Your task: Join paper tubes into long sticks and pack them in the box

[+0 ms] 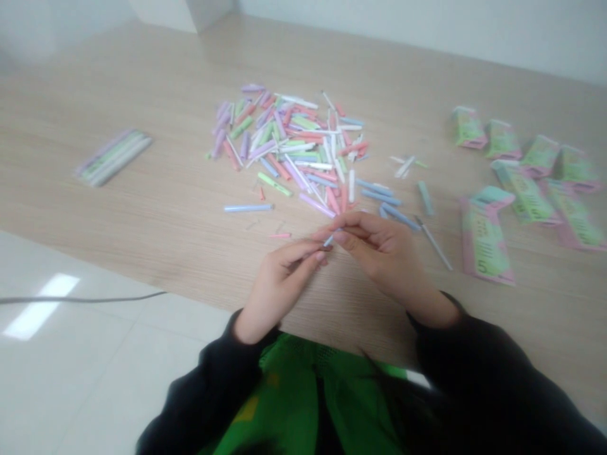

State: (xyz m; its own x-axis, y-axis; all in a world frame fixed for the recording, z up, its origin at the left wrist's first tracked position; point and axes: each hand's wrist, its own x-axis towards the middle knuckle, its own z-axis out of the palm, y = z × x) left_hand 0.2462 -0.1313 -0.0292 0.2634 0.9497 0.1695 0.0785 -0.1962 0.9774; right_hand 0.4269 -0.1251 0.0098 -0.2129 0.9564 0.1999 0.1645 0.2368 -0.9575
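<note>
Near the table's front edge, my left hand (289, 268) and my right hand (374, 243) meet, both with fingers pinched together. Between the fingertips shows a small light-blue pen part (328, 241), most of it hidden by the fingers. Just beyond my hands spreads a heap of pastel pen parts (294, 142) in purple, green, red, white and blue. A blue pen barrel (248, 208) lies apart on the left, and a thin pink piece (281, 236) rests close to my left hand. Several blue barrels (386, 197) lie behind my right hand.
Pink-and-green cardboard packs (488, 243) stand or lie at the right. A grey thin pen piece (435, 243) and a teal piece (425, 198) sit nearer. At the left is a bundle of pens (114, 157). A cable (85, 299) crosses the floor.
</note>
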